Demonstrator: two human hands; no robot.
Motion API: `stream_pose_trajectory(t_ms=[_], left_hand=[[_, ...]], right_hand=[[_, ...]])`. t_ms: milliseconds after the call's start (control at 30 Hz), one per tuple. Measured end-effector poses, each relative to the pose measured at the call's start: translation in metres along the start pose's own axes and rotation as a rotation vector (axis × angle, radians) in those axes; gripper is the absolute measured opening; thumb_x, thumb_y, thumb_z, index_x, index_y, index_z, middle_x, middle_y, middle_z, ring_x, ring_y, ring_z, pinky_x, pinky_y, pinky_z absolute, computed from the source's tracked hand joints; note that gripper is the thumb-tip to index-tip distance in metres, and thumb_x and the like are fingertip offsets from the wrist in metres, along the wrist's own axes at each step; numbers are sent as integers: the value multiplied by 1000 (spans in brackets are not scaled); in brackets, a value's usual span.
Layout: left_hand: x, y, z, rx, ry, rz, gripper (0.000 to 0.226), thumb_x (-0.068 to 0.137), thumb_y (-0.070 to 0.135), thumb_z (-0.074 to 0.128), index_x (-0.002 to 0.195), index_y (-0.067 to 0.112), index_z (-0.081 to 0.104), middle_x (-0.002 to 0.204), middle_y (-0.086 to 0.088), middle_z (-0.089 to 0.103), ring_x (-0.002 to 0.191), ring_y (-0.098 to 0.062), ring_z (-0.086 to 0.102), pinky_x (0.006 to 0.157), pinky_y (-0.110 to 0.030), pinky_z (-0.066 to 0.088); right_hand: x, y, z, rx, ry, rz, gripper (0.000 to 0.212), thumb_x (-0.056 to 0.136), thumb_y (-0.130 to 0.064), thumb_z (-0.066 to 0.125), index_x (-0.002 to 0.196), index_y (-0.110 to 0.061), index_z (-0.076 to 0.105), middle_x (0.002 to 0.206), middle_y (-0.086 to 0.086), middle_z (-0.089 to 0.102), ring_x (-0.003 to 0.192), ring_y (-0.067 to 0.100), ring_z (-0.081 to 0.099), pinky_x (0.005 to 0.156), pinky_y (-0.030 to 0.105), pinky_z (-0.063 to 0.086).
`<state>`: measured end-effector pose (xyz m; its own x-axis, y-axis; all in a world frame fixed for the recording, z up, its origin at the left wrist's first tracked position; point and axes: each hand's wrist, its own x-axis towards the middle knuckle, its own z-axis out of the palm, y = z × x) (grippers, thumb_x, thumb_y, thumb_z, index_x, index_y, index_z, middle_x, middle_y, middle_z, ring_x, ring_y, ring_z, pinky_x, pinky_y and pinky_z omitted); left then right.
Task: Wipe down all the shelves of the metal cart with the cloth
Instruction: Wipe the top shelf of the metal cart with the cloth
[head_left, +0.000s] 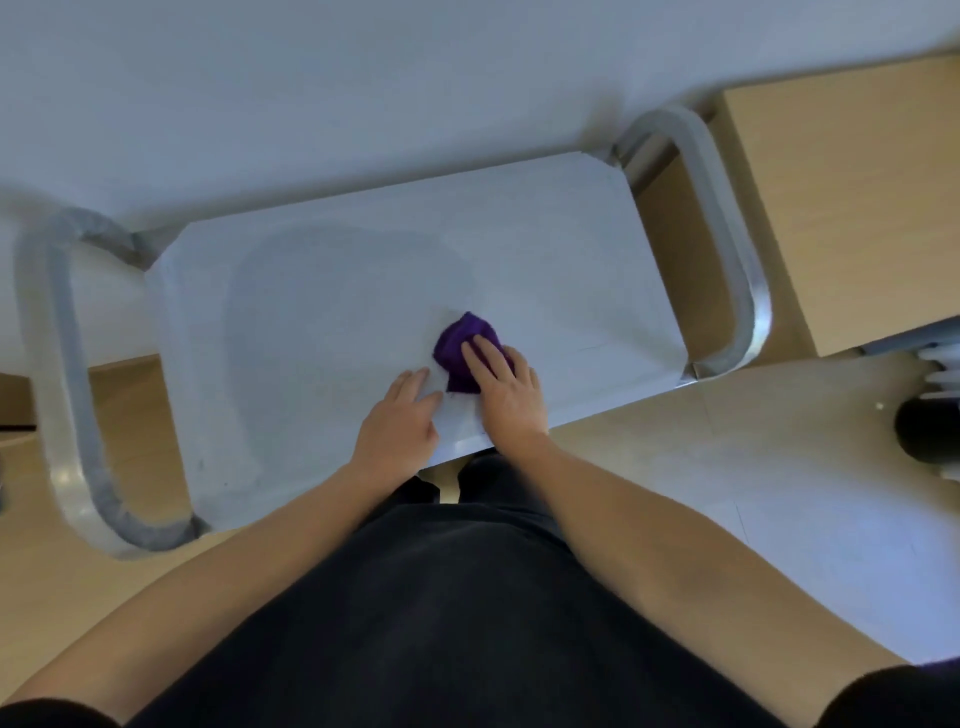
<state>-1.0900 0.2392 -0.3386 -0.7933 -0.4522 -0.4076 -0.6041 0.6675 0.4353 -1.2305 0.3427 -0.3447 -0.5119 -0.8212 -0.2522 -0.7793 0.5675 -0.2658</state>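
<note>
From the head view, the top shelf (363, 291) of the metal cart (670, 387) fills the middle, with a looped handle at its left end (57, 338) and another at its right end (727, 234). The bunched purple cloth (460, 343) lies on the shelf toward its near edge, a little right of centre. The right hand (506, 389) presses down on the cloth with fairly straight fingers laid over its near right part, while the left hand (400, 426) rests flat on the bare shelf just left of the cloth, fingers relaxed and pinching nothing.
</note>
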Motion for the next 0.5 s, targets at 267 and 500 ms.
stream_pose_trajectory(t_ms=[267,500], left_hand=[[20,28,5,94,-36,110,43,91,9,49,134,12,53,159,-4,25,148,-22,19,98,-40,48],[30,42,5,91,19,99,34,81,5,59,115,4,65,143,-17,44,133,-34,41,92,-48,51]], right_hand=[[-17,142,-43,92,140,673,74,87,5,43,151,-25,23,158,-3,22,137,31,25,109,46,29],[-8,38,0,106,107,208,70,77,0,53,143,-21,42,150,0,40,127,35,40,100,48,38]])
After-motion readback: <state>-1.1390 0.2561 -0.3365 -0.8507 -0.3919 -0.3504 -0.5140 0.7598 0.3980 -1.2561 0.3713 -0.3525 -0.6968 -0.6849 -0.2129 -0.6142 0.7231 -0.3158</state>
